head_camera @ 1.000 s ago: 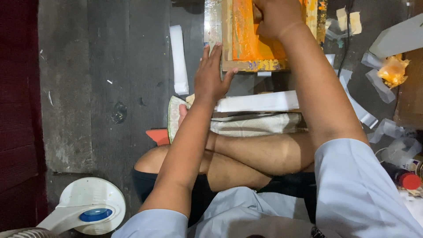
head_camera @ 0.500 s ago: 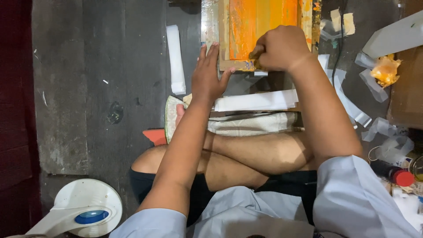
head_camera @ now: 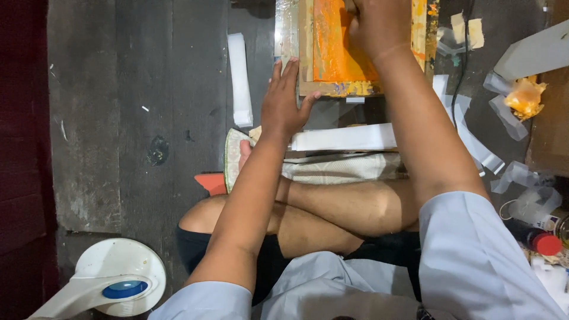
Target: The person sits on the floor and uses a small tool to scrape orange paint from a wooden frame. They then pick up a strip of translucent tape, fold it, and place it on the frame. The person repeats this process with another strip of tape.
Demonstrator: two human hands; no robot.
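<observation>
A wooden-framed printing screen (head_camera: 335, 89) smeared with orange ink (head_camera: 332, 47) lies on the dark floor in front of my crossed legs. My left hand (head_camera: 284, 101) lies flat on the frame's near left corner, fingers spread, holding it down. My right hand (head_camera: 373, 26) is on the orange screen at the far end, fingers curled around a squeegee that is mostly hidden under the hand. A long white strip (head_camera: 344, 137) and a folded cloth (head_camera: 338, 167) sit between the frame and my shins.
A white folded piece (head_camera: 240, 77) lies left of the frame. A white fan base with a blue knob (head_camera: 112, 278) stands at lower left. Tape strips (head_camera: 474, 142), an orange-stained plastic bag (head_camera: 524, 98), a black cable (head_camera: 459, 59) and a red-capped bottle (head_camera: 542, 243) clutter the right.
My right hand was drawn toward me to the frame's near edge, then moved back up to the far end. My left hand stayed on the frame corner.
</observation>
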